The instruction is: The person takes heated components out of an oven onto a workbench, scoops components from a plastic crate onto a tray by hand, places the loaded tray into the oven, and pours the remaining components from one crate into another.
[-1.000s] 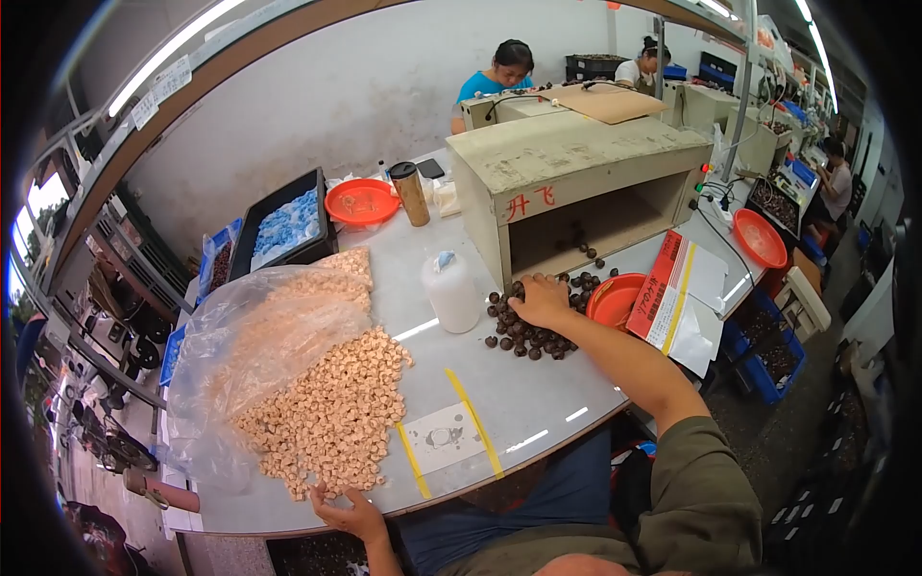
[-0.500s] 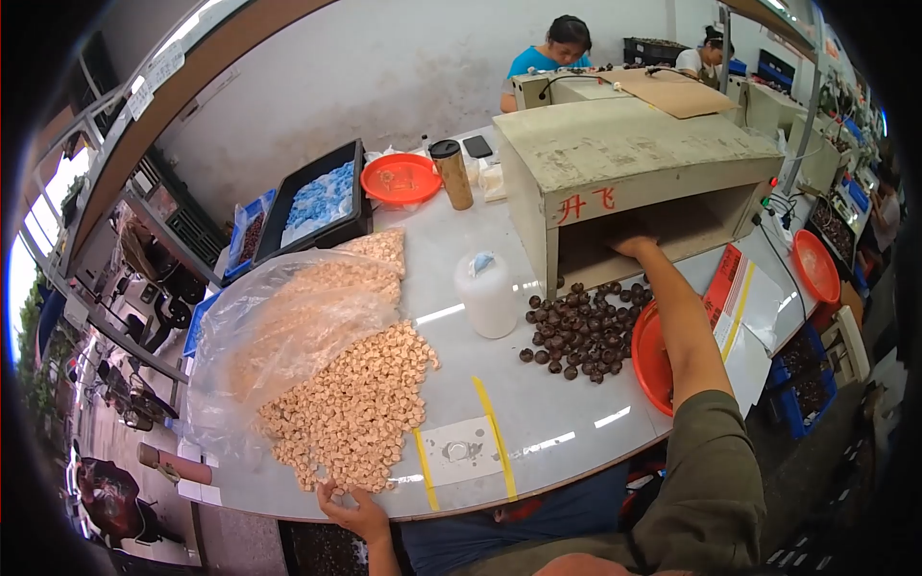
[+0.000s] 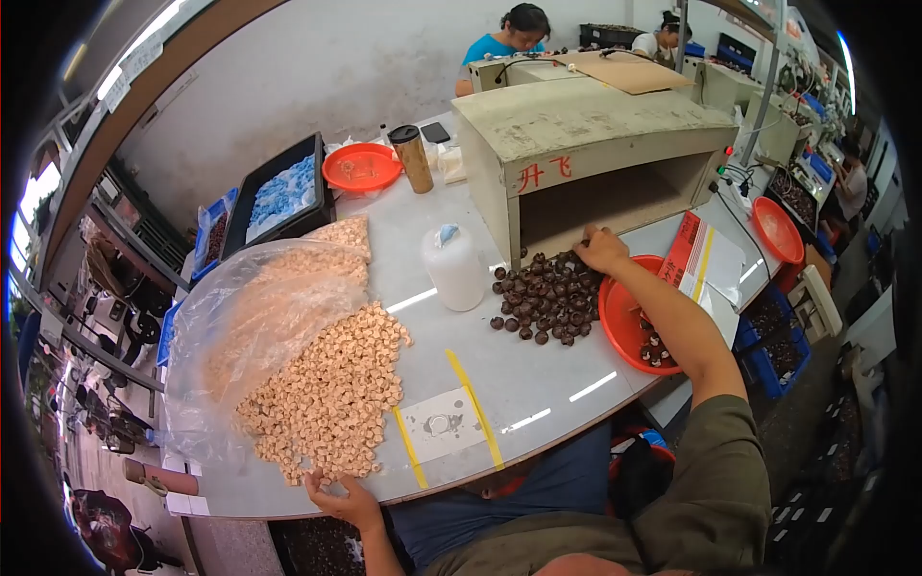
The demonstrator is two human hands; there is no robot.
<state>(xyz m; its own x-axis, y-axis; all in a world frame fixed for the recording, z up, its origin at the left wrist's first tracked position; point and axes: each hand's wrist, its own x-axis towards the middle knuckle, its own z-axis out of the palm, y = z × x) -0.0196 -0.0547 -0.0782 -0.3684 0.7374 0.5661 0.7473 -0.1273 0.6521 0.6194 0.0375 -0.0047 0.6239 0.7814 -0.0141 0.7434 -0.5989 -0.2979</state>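
My left hand (image 3: 346,501) is at the front table edge, its fingers apart, by the near end of a heap of small beige pieces (image 3: 331,398). Part of that heap lies under a clear plastic bag (image 3: 230,326). My right hand (image 3: 602,250) is at the back of a pile of dark brown round pieces (image 3: 543,298), in front of the box opening. Its fingers curl down; what they hold, if anything, is hidden. Below my right forearm sits a red basin (image 3: 619,331) with some dark and pale pieces inside.
A metal box (image 3: 595,125) with red characters stands at the back. Around it are a white plastic bottle (image 3: 453,274), a brown tumbler (image 3: 411,160), a red tray (image 3: 361,167) and a black crate (image 3: 322,154). Two people (image 3: 509,38) sit beyond.
My right hand has come out of the box opening to the back of the dark pile. My left hand stays by the beige heap. The whole view has shifted slightly.
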